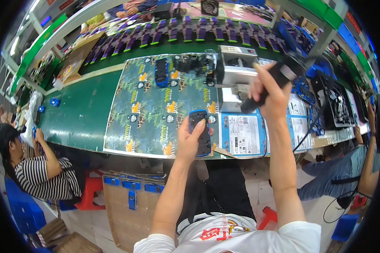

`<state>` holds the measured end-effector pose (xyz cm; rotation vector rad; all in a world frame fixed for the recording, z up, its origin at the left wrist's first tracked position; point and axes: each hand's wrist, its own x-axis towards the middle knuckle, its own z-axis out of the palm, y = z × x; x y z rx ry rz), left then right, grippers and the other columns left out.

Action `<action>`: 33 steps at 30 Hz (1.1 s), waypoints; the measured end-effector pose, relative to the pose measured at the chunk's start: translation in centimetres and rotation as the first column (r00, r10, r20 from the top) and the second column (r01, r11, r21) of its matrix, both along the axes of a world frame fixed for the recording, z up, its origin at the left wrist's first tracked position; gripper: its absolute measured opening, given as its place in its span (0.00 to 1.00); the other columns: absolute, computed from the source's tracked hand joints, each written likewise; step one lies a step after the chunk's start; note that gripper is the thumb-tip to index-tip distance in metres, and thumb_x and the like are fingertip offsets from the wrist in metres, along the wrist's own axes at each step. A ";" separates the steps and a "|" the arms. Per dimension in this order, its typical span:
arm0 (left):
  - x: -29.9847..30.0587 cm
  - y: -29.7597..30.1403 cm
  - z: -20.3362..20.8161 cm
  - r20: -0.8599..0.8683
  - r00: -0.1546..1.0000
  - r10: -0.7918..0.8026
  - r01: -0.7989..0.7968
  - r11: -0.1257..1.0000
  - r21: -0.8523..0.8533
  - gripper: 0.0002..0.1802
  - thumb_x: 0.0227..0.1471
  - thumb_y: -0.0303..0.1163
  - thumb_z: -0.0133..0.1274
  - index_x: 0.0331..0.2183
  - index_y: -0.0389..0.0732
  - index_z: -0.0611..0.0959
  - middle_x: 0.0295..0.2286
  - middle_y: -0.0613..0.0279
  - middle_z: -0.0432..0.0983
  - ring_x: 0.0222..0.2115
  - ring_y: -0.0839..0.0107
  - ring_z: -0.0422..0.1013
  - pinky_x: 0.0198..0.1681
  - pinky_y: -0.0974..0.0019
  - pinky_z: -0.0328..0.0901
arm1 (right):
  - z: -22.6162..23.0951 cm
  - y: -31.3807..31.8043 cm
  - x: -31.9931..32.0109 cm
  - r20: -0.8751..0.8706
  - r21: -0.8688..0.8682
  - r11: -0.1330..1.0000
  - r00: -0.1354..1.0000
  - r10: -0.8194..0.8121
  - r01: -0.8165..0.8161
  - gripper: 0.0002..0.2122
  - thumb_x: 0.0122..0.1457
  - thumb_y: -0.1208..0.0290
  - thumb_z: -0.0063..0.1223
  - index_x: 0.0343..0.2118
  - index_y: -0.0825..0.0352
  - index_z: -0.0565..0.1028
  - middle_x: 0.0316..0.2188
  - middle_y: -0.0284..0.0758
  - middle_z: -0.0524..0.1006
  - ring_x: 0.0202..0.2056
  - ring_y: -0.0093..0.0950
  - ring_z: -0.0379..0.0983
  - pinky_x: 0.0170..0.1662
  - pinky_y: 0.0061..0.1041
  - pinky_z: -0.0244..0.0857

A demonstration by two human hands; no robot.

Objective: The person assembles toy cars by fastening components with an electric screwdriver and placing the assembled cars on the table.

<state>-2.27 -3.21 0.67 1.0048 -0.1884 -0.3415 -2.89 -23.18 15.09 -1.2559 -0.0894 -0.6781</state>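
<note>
**Holding a toy car and a power screwdriver**

Gripping a blue toy car (200,133) at the near edge of the patterned mat (156,114), the left hand (189,141) has its fingers wrapped around it. To the right and farther off, the right hand (271,93) is closed around a black electric screwdriver (274,82), raised beside a grey machine (236,69).

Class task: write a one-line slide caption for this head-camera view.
At a green workbench, the left hand presses a blue toy car onto a patterned mat while the right hand grips a black electric screwdriver.

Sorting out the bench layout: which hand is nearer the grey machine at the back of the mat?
Right. The right hand hangs just beside the grey machine; the left hand is lower down.
</note>
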 end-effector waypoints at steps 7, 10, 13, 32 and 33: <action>0.2 -0.4 0.4 0.007 0.999 0.051 -0.051 0.998 0.046 0.13 0.58 0.35 0.56 0.42 0.39 0.78 0.34 0.60 0.80 0.29 0.75 0.77 0.31 0.70 0.72 | -0.1 5.1 -2.0 0.352 0.105 0.965 0.917 0.190 -0.240 0.08 0.60 0.73 0.53 0.37 0.68 0.66 0.17 0.33 0.67 0.15 0.24 0.64 0.24 0.27 0.65; 0.3 -0.4 0.3 0.030 0.998 0.063 -0.065 0.996 0.067 0.12 0.57 0.35 0.56 0.41 0.39 0.79 0.33 0.61 0.80 0.29 0.76 0.77 0.30 0.71 0.72 | -0.9 6.6 -1.3 0.332 0.079 0.973 0.926 0.181 -0.219 0.09 0.59 0.74 0.56 0.36 0.69 0.67 0.17 0.33 0.68 0.16 0.22 0.65 0.25 0.26 0.66; 0.2 -0.4 0.3 0.033 0.997 0.074 -0.076 0.995 0.067 0.13 0.57 0.34 0.57 0.43 0.38 0.79 0.33 0.62 0.80 0.28 0.76 0.76 0.31 0.72 0.71 | -1.8 7.0 -0.7 0.318 -0.061 0.983 0.930 0.186 -0.175 0.05 0.63 0.71 0.47 0.35 0.66 0.66 0.18 0.31 0.66 0.16 0.23 0.63 0.25 0.26 0.64; 0.0 -0.8 0.5 0.065 0.989 0.130 -0.131 0.991 0.013 0.15 0.54 0.32 0.61 0.42 0.36 0.79 0.31 0.65 0.79 0.29 0.81 0.73 0.34 0.75 0.69 | -4.1 8.3 0.7 0.300 -0.269 0.955 0.931 0.208 -0.126 0.13 0.59 0.73 0.58 0.29 0.66 0.62 0.18 0.33 0.67 0.16 0.20 0.64 0.24 0.23 0.66; 0.0 -0.7 0.6 0.051 0.990 0.131 -0.131 0.991 0.005 0.15 0.54 0.32 0.61 0.42 0.36 0.79 0.31 0.65 0.79 0.29 0.81 0.73 0.34 0.75 0.69 | -4.1 8.4 0.8 0.302 -0.255 0.958 0.931 0.205 -0.128 0.13 0.60 0.72 0.58 0.29 0.66 0.62 0.18 0.32 0.67 0.16 0.20 0.64 0.24 0.23 0.66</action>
